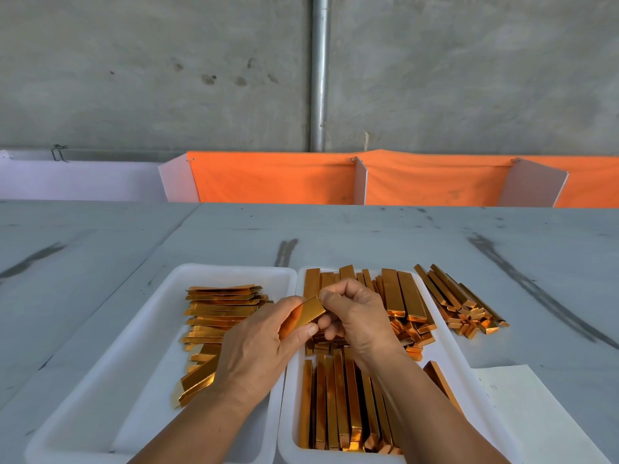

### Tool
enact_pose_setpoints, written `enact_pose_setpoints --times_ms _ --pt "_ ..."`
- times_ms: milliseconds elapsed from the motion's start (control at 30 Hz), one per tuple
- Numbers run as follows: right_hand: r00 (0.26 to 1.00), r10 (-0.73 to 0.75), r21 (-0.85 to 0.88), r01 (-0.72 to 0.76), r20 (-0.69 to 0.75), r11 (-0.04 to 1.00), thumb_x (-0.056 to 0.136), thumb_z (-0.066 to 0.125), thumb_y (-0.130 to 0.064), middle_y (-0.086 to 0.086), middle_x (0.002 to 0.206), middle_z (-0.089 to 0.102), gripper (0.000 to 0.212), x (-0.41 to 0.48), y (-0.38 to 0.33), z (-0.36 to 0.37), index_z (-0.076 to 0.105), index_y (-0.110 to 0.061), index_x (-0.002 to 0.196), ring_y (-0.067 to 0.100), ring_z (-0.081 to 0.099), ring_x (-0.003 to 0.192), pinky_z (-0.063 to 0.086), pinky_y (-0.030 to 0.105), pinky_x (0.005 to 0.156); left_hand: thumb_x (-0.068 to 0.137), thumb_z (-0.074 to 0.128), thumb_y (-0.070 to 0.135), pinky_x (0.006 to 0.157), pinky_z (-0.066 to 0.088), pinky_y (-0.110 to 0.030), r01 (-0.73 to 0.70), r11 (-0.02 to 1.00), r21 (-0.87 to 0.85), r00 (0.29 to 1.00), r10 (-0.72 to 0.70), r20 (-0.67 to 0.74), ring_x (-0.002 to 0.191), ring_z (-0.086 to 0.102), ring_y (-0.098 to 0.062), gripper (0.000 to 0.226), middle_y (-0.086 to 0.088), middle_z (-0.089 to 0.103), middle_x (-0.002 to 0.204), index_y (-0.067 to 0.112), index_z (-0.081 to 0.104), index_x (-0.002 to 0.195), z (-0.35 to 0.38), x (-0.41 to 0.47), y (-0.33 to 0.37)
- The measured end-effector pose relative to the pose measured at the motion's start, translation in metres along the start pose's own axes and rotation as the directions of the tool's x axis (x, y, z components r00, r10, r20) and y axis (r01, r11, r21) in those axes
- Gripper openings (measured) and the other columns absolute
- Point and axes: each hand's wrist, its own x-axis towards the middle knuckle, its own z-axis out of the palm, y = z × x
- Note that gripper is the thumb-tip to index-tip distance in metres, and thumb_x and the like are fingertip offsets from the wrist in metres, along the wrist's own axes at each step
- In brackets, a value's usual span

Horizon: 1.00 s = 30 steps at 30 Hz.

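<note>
A shiny gold cardboard piece (306, 314) is held above the gap between two white trays. My left hand (258, 349) grips its lower part between thumb and fingers. My right hand (355, 313) pinches its upper end with curled fingers. The left tray (110, 380) holds a pile of flat gold blanks (214, 316). The right tray (449, 343) holds folded gold boxes (338, 406) in rows, partly hidden by my right forearm.
A loose heap of folded gold boxes (459, 303) lies on the grey table (100, 242) right of the trays. A white paper sheet (522, 406) lies at the near right. Orange cloth bins (274, 179) with white dividers line the table's far edge, below a concrete wall.
</note>
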Motion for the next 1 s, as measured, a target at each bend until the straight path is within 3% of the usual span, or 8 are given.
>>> enact_pose_setpoints --times_ms 433,567,833,1000 --pt "0.998 0.055 -0.004 -0.055 0.014 0.998 0.093 0.062 -0.003 0.010 0.061 0.064 0.008 -0.001 -0.005 -0.002 0.065 -0.007 0.087 0.015 0.058 0.047 0.048 0.023 0.044 0.080 0.038 0.071 0.066 0.043 -0.013 0.026 0.996 -0.083 0.999 -0.022 0.048 0.084 0.056 -0.005 0.059 0.018 0.056 0.095 0.034 0.054 0.124 -0.005 -0.001 0.002" --pt "0.996 0.088 -0.007 -0.088 0.007 0.996 0.093 0.062 -0.002 0.010 0.060 0.063 0.008 -0.001 -0.006 -0.001 0.063 -0.006 0.086 0.016 0.057 0.046 0.048 0.023 0.044 0.082 0.042 0.069 0.065 0.046 -0.018 0.014 1.000 -0.002 1.000 -0.014 0.004 0.081 0.054 -0.006 0.056 0.017 0.057 0.095 0.032 0.057 0.122 -0.007 -0.001 0.002" --pt "0.981 0.194 0.007 -0.194 0.007 0.981 0.093 0.063 -0.003 0.015 0.063 0.067 0.001 0.000 -0.008 -0.002 0.064 -0.003 0.092 0.017 0.060 0.046 0.051 0.020 0.044 0.085 0.049 0.062 0.063 0.035 -0.010 0.003 0.998 0.056 1.000 -0.003 0.000 0.083 0.053 -0.005 0.048 0.014 0.061 0.100 0.033 0.058 0.123 -0.008 -0.001 0.002" --pt "0.960 0.274 0.096 -0.278 0.055 0.956 0.091 0.065 0.000 0.018 0.066 0.068 0.003 -0.001 -0.011 -0.006 0.064 0.001 0.094 0.017 0.065 0.049 0.053 0.020 0.044 0.085 0.058 0.057 0.062 0.034 -0.010 -0.008 0.999 0.047 1.000 0.009 -0.020 0.078 0.054 -0.006 0.042 0.014 0.061 0.093 0.032 0.063 0.118 -0.008 -0.002 0.001"
